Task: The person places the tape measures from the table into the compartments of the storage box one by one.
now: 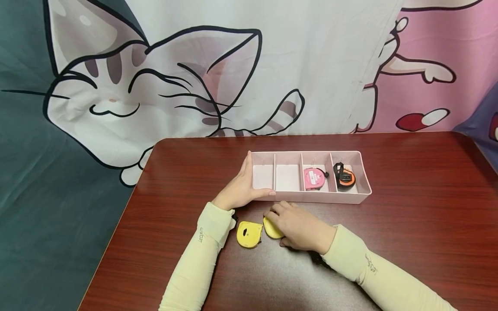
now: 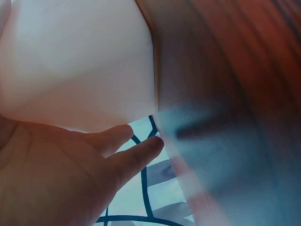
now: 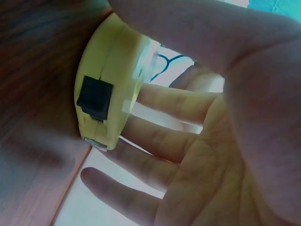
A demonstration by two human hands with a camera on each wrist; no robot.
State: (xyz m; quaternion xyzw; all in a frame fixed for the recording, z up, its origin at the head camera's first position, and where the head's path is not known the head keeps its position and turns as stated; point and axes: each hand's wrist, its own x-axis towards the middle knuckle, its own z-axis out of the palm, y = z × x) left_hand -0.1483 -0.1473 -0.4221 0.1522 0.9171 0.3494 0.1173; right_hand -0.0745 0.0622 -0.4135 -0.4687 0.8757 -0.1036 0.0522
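At the left end of a pale pink divided box (image 1: 323, 198), my left hand (image 1: 240, 186) rests with straight fingers along the end wall and the thumb across the front rim. The left wrist view shows its palm and fingers (image 2: 136, 157) against the box wall. My right hand (image 1: 301, 228), in front of the box, holds a yellow tape measure (image 1: 273, 230) between thumb and fingers. In the right wrist view this tape measure (image 3: 108, 61) stands on edge, its black lock button facing the camera. Left of it on the table lies another yellow tape measure (image 1: 250, 234).
The box has several compartments in a row. A pink tape measure (image 1: 313, 179) sits in the third from the left, and a black and orange tape measure (image 1: 344, 177) in the rightmost. Behind the brown table (image 1: 420, 242) hangs a cat-print curtain (image 1: 327, 52).
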